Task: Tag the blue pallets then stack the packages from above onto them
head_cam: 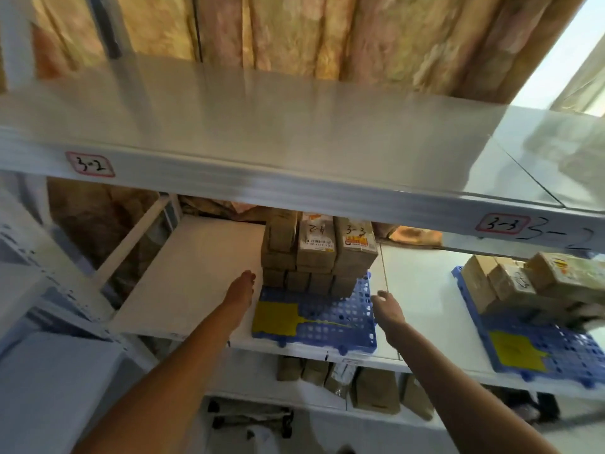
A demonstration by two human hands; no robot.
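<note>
A blue perforated pallet (334, 319) lies on the middle shelf, with a yellow tag (274, 319) on its front left. Several brown packages (317, 253) are stacked at its back, two marked by hand "4-2" and "3-3". My left hand (240, 290) reaches beside the pallet's left edge, near the bottom of the stack, and holds nothing. To the right of the pallet my right hand (388, 309) hovers with loosely curled fingers, also holding nothing. A second blue pallet (556, 348) at the right carries its own yellow tag (517, 352) and more packages (523, 280).
The upper shelf (262, 126) above is bare, with labels "3-2" (90, 164) and "3-3" (502, 223) on its front rail. More brown packages (360, 385) stand on the shelf below. A patterned curtain (294, 34) hangs behind the rack. White bins sit at the left.
</note>
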